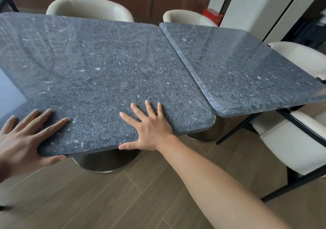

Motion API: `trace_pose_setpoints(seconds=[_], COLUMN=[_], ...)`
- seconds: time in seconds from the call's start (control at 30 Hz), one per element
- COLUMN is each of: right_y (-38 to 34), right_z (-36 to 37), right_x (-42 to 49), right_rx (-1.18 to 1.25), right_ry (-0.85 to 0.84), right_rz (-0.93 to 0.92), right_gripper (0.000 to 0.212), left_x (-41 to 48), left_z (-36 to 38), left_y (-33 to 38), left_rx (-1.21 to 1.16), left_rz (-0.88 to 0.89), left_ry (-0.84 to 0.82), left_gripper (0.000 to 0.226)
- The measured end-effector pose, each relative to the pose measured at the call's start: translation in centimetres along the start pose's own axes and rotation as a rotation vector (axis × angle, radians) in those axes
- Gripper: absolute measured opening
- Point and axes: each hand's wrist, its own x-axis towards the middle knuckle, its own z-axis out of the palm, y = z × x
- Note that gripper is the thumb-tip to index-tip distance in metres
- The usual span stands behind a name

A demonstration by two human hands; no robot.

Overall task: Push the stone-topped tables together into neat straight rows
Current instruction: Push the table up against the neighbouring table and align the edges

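Two square tables with dark grey speckled stone tops stand side by side. The near table (98, 66) fills the left and centre; the second table (247, 70) is on the right. Their facing edges touch along a seam, and the near table's front corner sticks out past the other's. My left hand (23, 140) grips the near table's front left edge, fingers spread on top and thumb under the rim. My right hand (150, 128) grips the same front edge further right, palm and fingers flat on the stone, thumb along the rim. Each table rests on a round metal pedestal base (104, 161).
Cream upholstered chairs stand behind the tables (91, 8) (187, 17) and on the right (296, 140), the right ones on black metal frames close to the second table. A red box (212, 16) sits by a white pillar. Wood-plank floor (123, 202) lies in front.
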Motion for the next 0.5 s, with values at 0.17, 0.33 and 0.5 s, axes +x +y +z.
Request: trace_pose_setpoints(seconds=[0.17, 0.33, 0.5], right_y=[0.02, -0.03, -0.09], right_z=[-0.1, -0.16, -0.31], right_x=[0.06, 0.11, 0.06], right_rx=[-0.003, -0.008, -0.01], right_ry=[-0.003, -0.005, -0.004], right_rz=[-0.004, -0.003, 0.003], right_gripper=[0.112, 0.112, 0.112], left_x=[0.2, 0.21, 0.29], left_z=[0.44, 0.99, 0.54], left_y=[-0.69, -0.83, -0.41], left_rx=[-0.003, -0.031, -0.039], left_rz=[-0.005, -0.004, 0.005], left_ry=[-0.004, -0.006, 0.009], left_gripper=[0.13, 0.13, 0.13])
